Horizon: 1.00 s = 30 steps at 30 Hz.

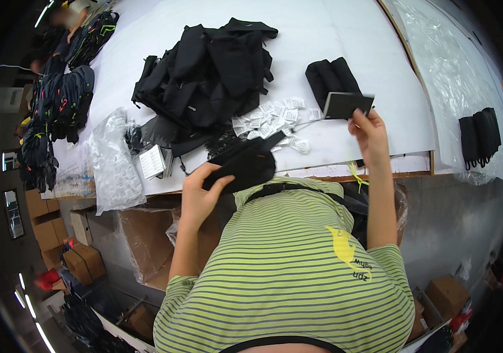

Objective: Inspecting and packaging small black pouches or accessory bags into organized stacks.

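My left hand grips a small black fabric bag, thumb on top, at the table's front edge. Raised over the table to the right, my right hand pinches a flat dark card with a pale edge by its lower right side. Just beyond the card lie folded black pouches. A pile of small white labels is spread between my hands. Farther back on the left stands a heap of black bags.
Left of the bag heap are a crumpled clear plastic bag and a stack of white cards. More black pouches rest on clear plastic sheeting at right. Dark bags hang over the table's left edge, near another person.
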{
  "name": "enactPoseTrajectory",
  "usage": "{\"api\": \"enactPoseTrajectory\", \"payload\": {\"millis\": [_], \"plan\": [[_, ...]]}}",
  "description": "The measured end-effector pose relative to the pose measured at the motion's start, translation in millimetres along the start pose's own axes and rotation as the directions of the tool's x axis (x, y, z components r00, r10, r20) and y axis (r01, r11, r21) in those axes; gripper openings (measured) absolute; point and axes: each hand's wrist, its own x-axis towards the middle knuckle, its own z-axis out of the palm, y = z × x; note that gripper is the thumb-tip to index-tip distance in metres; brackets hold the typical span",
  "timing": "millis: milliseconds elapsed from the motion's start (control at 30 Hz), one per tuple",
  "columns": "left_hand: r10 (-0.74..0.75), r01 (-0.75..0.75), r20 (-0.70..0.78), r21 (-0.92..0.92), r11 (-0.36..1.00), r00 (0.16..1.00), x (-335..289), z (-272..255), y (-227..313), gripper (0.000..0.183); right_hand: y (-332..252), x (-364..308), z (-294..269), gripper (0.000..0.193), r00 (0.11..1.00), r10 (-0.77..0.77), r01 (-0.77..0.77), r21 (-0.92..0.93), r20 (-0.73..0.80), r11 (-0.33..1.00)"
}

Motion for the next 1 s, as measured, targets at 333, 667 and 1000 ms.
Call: {"api": "enactPoseTrajectory", "payload": {"millis": [333, 667, 1000], "plan": [[0.080, -0.093, 0.214, 0.049, 0.995, 0.973, 5.4, 47.5, 42.9, 0.023, 55.1, 16.1, 54.5, 0.035, 0.947, 0.320, -0.214, 0.739, -0.003, 0.639], [0.254, -0.316, 0.271, 0.216, 0.924, 0.928, 33.0, 50.4, 30.0, 0.020, -1.3, 5.0, 58.4, 0.023, 0.959, -0.279, 0.262, -0.550, 0.054, 0.793], [0.402, -0.539, 0.534, 0.124, 0.833, 0.744, 62.1, 61.3, 33.0, 0.021, -10.7, -18.7, 64.1, 0.029, 0.865, 0.273, 0.325, -0.885, 0.421, 0.335]]}}
